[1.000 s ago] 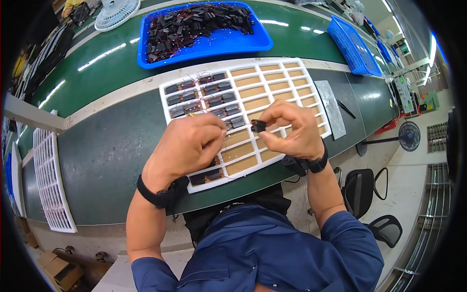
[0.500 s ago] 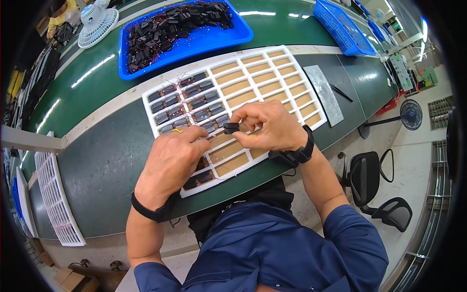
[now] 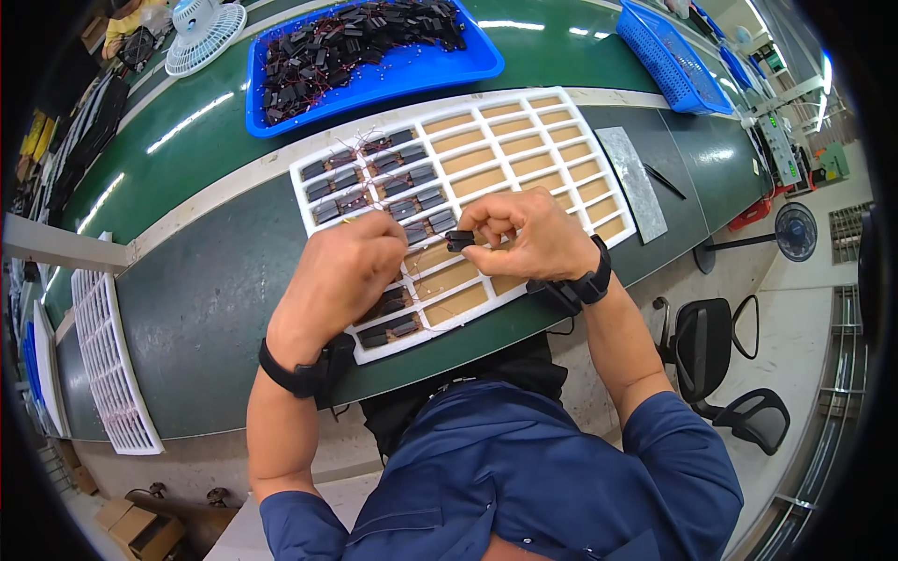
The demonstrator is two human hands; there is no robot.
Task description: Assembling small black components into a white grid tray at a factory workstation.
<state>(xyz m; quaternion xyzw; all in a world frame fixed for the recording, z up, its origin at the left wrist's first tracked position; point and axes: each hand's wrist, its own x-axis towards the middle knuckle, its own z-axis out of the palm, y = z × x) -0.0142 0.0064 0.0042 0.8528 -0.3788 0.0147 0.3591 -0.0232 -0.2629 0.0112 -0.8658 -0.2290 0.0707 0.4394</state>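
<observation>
A white foam tray (image 3: pixel 600 163) with a grid of compartments lies under both my hands. Small black blocks with thin dark-red wires (image 3: pixel 398 208) fill compartments on its left side; the others show a tan bottom. Between the thumb and fingers of my right hand (image 3: pixel 535 236) is a small black block (image 3: pixel 459 241), held just above the tray's middle. My left hand (image 3: pixel 348 273) is just left of that block, over the filled compartments. Its fingers are curled and pressed together, and whatever they pinch is hidden. Thin wires show near its fingertips.
Beyond the tray stands a blue bin (image 3: pixel 374 91) heaped with black wired blocks. A blue basket (image 3: pixel 675 58) is at the far right. Right of the tray lie a grey flat strip (image 3: pixel 629 182) and black tweezers (image 3: pixel 664 181). Another white grid tray (image 3: pixel 112 374) rests at left.
The whole view has shifted slightly. The black block in my right hand has turned a little, and my left hand has drawn slightly back from it.
</observation>
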